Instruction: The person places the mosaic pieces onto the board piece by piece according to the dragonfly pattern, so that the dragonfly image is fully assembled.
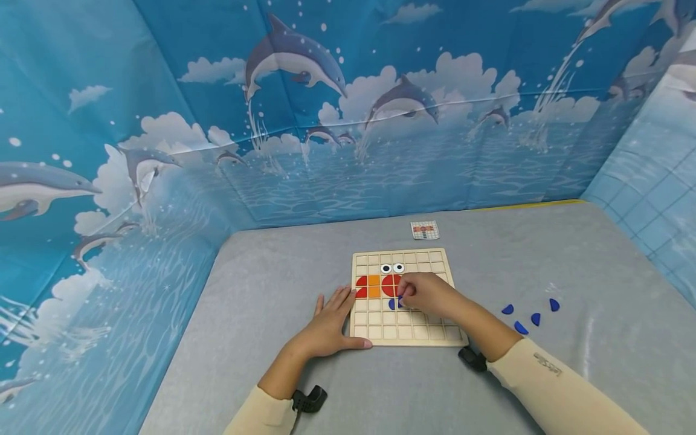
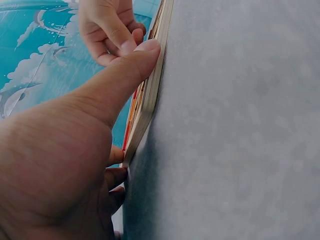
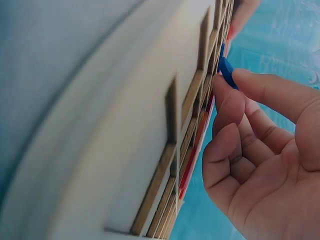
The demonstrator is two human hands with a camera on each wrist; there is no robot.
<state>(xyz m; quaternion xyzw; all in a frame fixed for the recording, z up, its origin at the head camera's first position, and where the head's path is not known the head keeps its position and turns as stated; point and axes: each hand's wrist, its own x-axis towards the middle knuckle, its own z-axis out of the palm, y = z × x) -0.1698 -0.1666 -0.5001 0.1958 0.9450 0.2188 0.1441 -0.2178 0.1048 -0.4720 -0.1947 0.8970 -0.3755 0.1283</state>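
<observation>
A wooden grid board (image 1: 380, 333) lies on the grey table. My left hand (image 1: 326, 330) rests at its near left corner, fingers spread along the left edge and thumb on the front edge. Over the middle of the board, my right hand (image 1: 428, 294) pinches a blue half-round piece (image 3: 227, 72) between thumb and forefinger, tilted against the grid. Another blue piece (image 1: 391, 304) sits in a cell just left of it. Red quarter-round pieces (image 1: 361, 292), orange squares (image 1: 374, 286) and a red round shape (image 1: 389, 286), partly behind the right hand, fill cells farther up.
Two white eye pieces (image 1: 393, 268) sit in the upper rows. Several loose blue half-round pieces (image 1: 521, 327) lie on the table to the right. A small pattern card (image 1: 425, 230) lies beyond the board. A dolphin-print curtain (image 1: 337, 175) hangs behind the table.
</observation>
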